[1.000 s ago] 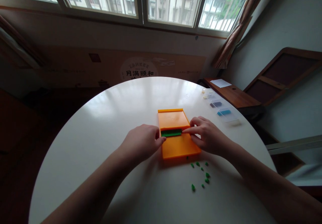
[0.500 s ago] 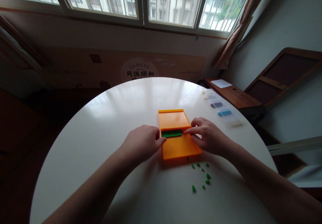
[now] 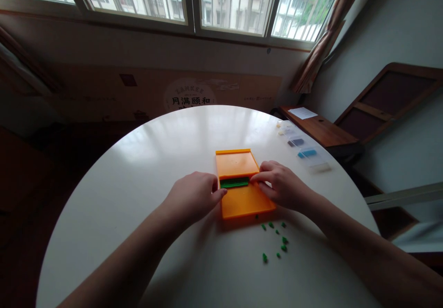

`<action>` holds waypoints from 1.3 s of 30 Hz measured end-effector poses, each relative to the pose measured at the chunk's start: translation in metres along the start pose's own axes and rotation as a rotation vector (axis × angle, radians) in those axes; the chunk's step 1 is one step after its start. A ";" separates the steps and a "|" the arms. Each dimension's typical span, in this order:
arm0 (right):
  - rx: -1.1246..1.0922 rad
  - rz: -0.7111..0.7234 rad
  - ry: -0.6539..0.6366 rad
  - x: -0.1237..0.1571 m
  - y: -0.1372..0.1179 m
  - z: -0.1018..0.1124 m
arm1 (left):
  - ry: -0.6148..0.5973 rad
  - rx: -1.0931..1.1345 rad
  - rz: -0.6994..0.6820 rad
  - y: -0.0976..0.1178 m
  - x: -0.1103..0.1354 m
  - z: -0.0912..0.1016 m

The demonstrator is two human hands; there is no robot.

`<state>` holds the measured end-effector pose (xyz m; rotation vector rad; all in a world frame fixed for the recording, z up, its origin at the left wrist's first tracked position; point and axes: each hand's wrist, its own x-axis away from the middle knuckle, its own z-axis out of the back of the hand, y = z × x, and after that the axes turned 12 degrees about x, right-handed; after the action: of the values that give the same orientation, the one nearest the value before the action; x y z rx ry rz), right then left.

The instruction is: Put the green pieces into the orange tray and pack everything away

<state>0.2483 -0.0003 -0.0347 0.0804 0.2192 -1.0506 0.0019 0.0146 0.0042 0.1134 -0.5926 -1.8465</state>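
A shallow orange plastic tray (image 3: 247, 202) lies on the table, with a raised orange section (image 3: 236, 164) along its far half. Across its middle sits a narrow row of small green studded pieces (image 3: 234, 183). My left hand (image 3: 195, 195) grips the tray's left edge, its fingers curled and the thumb at the left end of the green row. My right hand (image 3: 281, 184) is over the tray's right side, index fingertip by the right end of the row. Its other fingers are bent; anything between the fingertips is too small to make out.
Several loose green pieces (image 3: 284, 240) lie scattered in front of the tray on the round white table (image 3: 128, 197). Clear plastic bags (image 3: 313, 158) with blue and dark contents rest at the table's right edge. A wooden chair (image 3: 321, 128) with paper on it stands beyond.
The whole view has shifted slightly. Both hands keep nearly the same place on the tray, and the green row looks unchanged.
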 end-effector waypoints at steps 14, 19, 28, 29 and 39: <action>-0.193 0.173 0.099 0.016 0.003 0.022 | 0.001 -0.011 -0.005 -0.001 0.000 0.000; -0.224 0.315 -0.157 0.032 -0.006 0.048 | -0.017 -0.013 0.010 -0.003 -0.002 0.000; -0.243 0.381 -0.325 0.039 -0.012 0.049 | -0.039 -0.039 0.041 -0.001 -0.005 0.000; -0.248 0.402 -0.328 0.039 -0.015 0.047 | -0.041 -0.038 0.047 0.000 -0.005 0.000; -0.220 0.554 -0.343 0.035 -0.029 0.040 | -0.033 -0.060 0.028 -0.002 -0.007 0.001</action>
<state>0.2454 -0.0515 -0.0021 -0.2274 -0.0045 -0.4714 0.0022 0.0218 0.0029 0.0345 -0.5581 -1.8405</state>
